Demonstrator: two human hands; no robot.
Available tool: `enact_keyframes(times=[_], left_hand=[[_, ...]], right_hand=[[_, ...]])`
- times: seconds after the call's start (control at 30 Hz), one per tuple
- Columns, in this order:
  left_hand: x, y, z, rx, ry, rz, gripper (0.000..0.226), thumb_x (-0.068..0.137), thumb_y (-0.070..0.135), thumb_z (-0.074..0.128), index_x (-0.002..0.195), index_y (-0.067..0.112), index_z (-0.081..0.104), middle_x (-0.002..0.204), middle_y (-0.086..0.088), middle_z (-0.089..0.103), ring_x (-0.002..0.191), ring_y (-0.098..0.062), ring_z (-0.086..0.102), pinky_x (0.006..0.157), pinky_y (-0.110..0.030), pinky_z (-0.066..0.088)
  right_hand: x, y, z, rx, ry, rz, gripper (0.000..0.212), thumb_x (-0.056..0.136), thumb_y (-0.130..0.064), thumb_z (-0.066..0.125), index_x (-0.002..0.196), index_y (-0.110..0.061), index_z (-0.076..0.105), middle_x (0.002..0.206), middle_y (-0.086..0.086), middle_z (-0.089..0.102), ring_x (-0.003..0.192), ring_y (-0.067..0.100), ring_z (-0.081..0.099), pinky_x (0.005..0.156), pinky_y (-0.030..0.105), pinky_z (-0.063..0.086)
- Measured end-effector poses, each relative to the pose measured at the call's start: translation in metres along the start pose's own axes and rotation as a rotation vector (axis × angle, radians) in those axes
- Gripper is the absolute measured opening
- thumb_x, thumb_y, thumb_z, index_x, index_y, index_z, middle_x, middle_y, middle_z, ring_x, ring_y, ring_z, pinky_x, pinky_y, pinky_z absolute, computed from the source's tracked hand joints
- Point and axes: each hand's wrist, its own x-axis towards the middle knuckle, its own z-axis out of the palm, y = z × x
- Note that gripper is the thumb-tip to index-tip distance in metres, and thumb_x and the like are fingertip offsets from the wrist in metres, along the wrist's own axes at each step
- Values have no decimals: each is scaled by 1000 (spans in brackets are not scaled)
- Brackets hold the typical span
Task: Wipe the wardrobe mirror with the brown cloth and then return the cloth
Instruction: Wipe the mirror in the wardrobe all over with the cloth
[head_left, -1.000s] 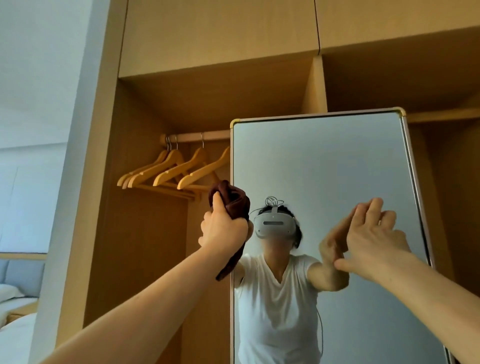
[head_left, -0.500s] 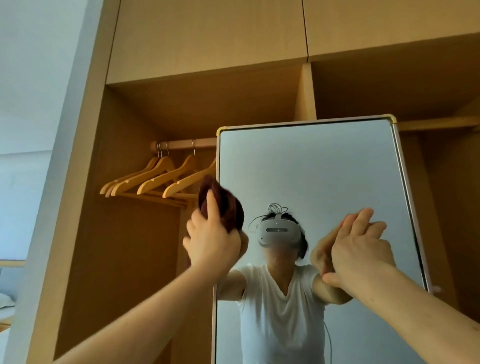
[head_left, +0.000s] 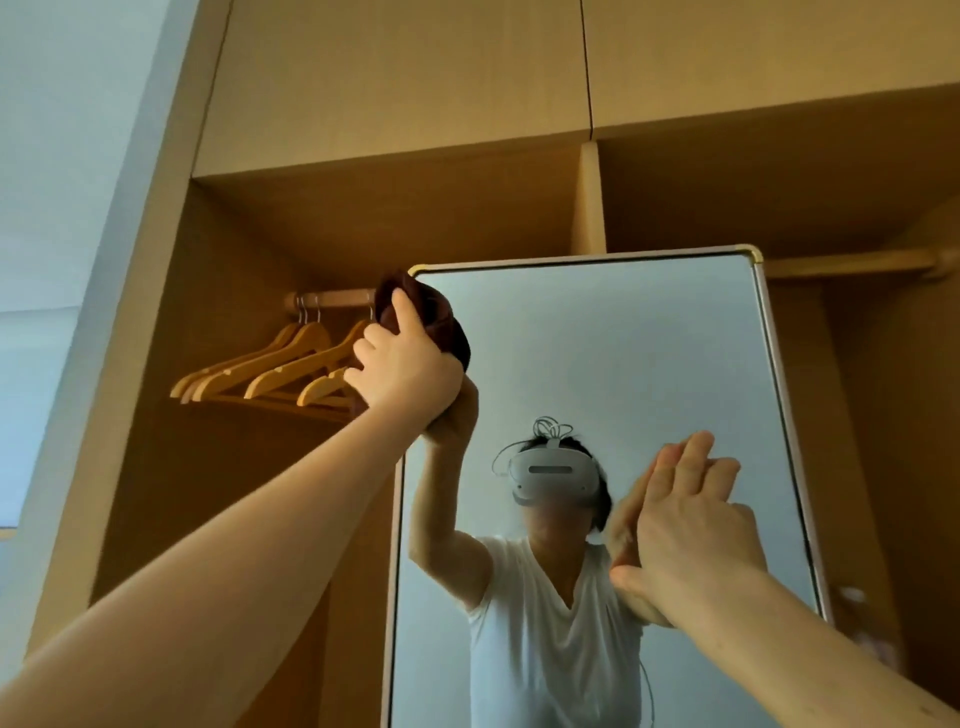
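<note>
The tall wardrobe mirror (head_left: 649, 353) with a pale, gold-cornered frame stands inside the open wooden wardrobe. My left hand (head_left: 405, 366) grips the bunched brown cloth (head_left: 441, 322) and presses it against the mirror's top left corner. My right hand (head_left: 691, 525) lies flat on the glass lower down, fingers together and pointing up, holding nothing. The mirror reflects both arms and a person in a white shirt.
Several wooden hangers (head_left: 275, 369) hang from a rail (head_left: 332, 300) just left of the mirror. A second rail (head_left: 852, 262) runs behind the mirror's right side. Closed upper cupboard doors (head_left: 415, 78) sit overhead. A white wall (head_left: 67, 156) borders the wardrobe on the left.
My left hand has risen with the cloth from mid-height at the mirror's left edge to its top left corner. My right hand has stayed flat on the glass. The view has tilted upward.
</note>
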Motion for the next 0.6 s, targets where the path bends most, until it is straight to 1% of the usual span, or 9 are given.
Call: enact_keyframes(times=[0.07,0.1,0.2,0.27,0.4,0.5,0.6], left_hand=[[-21,-17,14,21,56,48,86,85,34,57,149,28,1,143,-19,31,130,-40,30,104,-57,27],[-33,-27,19,18,56,58,86,85,33,57,149,28,0,144,-19,31,130,-40,29,104,-57,27],[-60,-53,26,7,0,56,86,86,29,55,149,29,-3,144,-16,30,130,-38,30,105,-56,28],[-65,-57,25,-7,-34,52,86,86,27,54,149,29,-4,142,-15,33,128,-37,32,105,-56,29],[-24,-32,8,-40,-35,40,85,85,25,56,149,28,0,139,-17,37,128,-39,34,103,-56,29],[13,1,-6,-75,-30,0,82,86,27,55,149,27,3,143,-18,34,131,-39,31,105,-56,26],[12,8,-4,-58,24,6,81,86,29,55,149,28,4,144,-18,33,132,-40,29,105,-56,25]], right_hand=[[0,0,1,-10,-2,-3,122,79,-68,52,139,13,-16,147,40,-11,135,55,11,101,42,44],[1,-1,0,-20,-6,0,121,80,-68,52,139,14,-15,146,41,-10,134,56,12,101,42,44],[1,-5,-2,-48,-14,20,119,81,-66,53,138,16,-14,145,43,-8,133,56,16,99,41,46],[2,-7,-2,-51,-18,30,119,82,-64,53,137,17,-14,144,44,-8,133,57,17,98,40,46],[5,-9,-2,-48,-22,47,116,83,-60,54,136,17,-14,144,45,-8,133,57,18,96,40,47],[5,-10,-2,-45,-32,53,114,84,-57,54,138,16,-14,144,44,-8,133,57,17,96,40,48],[4,-6,-1,-40,-29,30,116,83,-60,53,138,15,-15,145,44,-9,133,57,16,96,40,47]])
